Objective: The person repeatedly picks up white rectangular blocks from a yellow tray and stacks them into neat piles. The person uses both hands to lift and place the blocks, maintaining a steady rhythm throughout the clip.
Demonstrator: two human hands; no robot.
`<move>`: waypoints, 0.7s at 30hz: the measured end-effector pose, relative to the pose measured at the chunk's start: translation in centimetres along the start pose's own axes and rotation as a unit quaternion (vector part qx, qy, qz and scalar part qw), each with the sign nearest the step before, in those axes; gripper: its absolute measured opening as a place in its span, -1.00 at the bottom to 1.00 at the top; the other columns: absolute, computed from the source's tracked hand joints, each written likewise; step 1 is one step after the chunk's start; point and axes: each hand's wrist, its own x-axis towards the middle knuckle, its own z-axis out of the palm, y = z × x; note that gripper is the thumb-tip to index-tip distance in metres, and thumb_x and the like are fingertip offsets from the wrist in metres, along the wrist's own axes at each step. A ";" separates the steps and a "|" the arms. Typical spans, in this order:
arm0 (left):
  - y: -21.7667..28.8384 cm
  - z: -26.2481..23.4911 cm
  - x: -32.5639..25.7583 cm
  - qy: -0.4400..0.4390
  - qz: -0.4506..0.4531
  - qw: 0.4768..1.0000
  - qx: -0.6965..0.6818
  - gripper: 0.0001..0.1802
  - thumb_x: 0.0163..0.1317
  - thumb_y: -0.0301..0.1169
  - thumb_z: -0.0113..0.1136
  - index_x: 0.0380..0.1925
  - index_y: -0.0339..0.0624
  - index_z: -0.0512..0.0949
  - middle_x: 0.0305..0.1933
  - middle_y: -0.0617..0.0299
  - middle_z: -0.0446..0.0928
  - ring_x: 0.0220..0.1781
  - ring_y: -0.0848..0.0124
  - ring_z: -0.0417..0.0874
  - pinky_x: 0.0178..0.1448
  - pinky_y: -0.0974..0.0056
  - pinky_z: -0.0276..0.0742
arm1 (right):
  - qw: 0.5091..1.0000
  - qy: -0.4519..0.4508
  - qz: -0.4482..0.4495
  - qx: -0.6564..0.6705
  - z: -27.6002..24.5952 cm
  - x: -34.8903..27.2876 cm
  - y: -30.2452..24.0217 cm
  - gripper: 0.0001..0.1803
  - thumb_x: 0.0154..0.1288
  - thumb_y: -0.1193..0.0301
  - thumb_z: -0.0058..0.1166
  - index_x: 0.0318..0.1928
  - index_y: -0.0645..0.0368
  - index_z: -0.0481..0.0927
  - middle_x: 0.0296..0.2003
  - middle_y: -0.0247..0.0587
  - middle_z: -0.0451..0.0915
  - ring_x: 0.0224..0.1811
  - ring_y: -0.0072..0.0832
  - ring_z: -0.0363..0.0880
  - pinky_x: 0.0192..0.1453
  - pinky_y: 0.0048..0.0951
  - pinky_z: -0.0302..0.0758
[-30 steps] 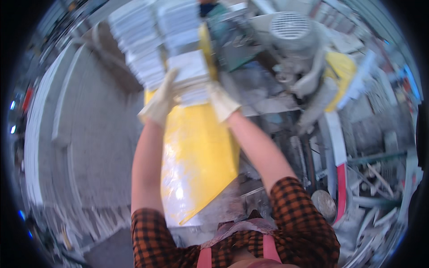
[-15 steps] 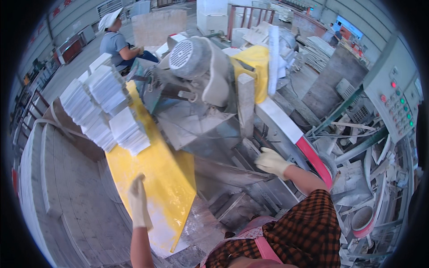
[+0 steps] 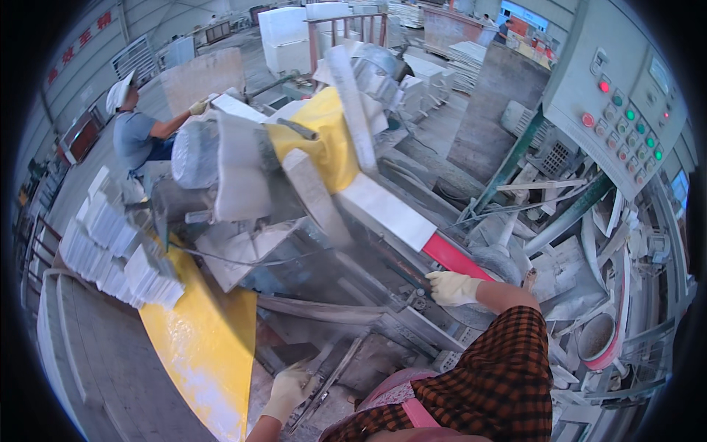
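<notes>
My right hand (image 3: 453, 288), in a pale glove, is closed beside the metal rail of the machine, just below a red strip (image 3: 458, 258) at the end of a white guard (image 3: 389, 211). Its fingers curl close to a small fitting (image 3: 419, 296); whatever they grip, if anything, is hidden. Low in front of my body is my left hand (image 3: 291, 389), also gloved, over the grey machine bed. Motion smears its fingers. To its left slopes a yellow sheet (image 3: 199, 346), wet and whitish in places. Stacks of white tiles (image 3: 151, 276) rest at the sheet's far end.
A dusty motor housing (image 3: 239, 166) stands ahead, with a yellow cover (image 3: 324, 140) behind it. At the right hangs a control panel (image 3: 567, 81) with lit buttons. A co-worker (image 3: 143, 132) sits at the far left. Scrap pieces and a round pot (image 3: 598, 340) lie at the right.
My view has swung to the right. My left hand has left the space over the yellow sheet and come nearer my body. My right hand is now close to the red strip.
</notes>
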 end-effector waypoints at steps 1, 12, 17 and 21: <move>0.0 0.5 -0.5 -0.079 -0.121 0.989 0.018 -0.75 0.20 -0.20 0.30 -0.56 -0.08 0.64 -0.40 0.08 0.68 -0.20 0.06 0.74 -0.02 0.01 0.65 | 1.000 0.002 0.008 0.004 -0.1 0.2 -0.3 -0.86 0.05 0.26 0.16 -0.49 0.00 0.55 -0.48 -0.35 0.54 -0.23 -0.24 0.57 0.42 -0.12 0.36; 0.2 2.6 -0.4 0.082 -0.103 0.988 0.081 -0.78 0.10 -0.22 0.31 -0.61 -0.06 0.66 -0.51 0.08 0.63 -0.35 0.02 0.69 -0.22 -0.05 0.59 | 0.993 -0.064 0.094 0.016 0.9 0.8 -1.5 -0.78 0.32 0.33 0.03 -0.28 0.24 0.62 -0.43 -0.21 0.60 -0.24 -0.28 0.64 0.56 -0.22 0.25; 1.0 2.0 0.0 0.031 -0.140 0.979 0.147 -0.82 0.10 -0.23 0.35 -0.55 -0.04 0.65 -0.47 0.07 0.62 -0.34 -0.01 0.68 -0.23 -0.07 0.58 | 0.978 -0.014 0.173 0.113 0.1 1.2 -2.2 -0.66 0.39 0.44 -0.10 -0.39 0.44 0.66 -0.38 0.10 0.69 -0.07 -0.07 0.66 0.50 -0.16 0.35; 1.4 1.8 0.5 0.053 -0.134 0.972 0.188 -0.77 0.20 -0.19 0.23 -0.49 -0.08 0.65 -0.36 0.03 0.66 -0.25 -0.08 0.66 -0.13 -0.15 0.53 | 0.970 -0.015 0.211 0.119 -1.3 1.4 -2.4 -0.75 0.18 0.36 0.08 -0.46 0.27 0.72 -0.38 0.10 0.66 -0.03 0.00 0.65 0.13 -0.06 0.63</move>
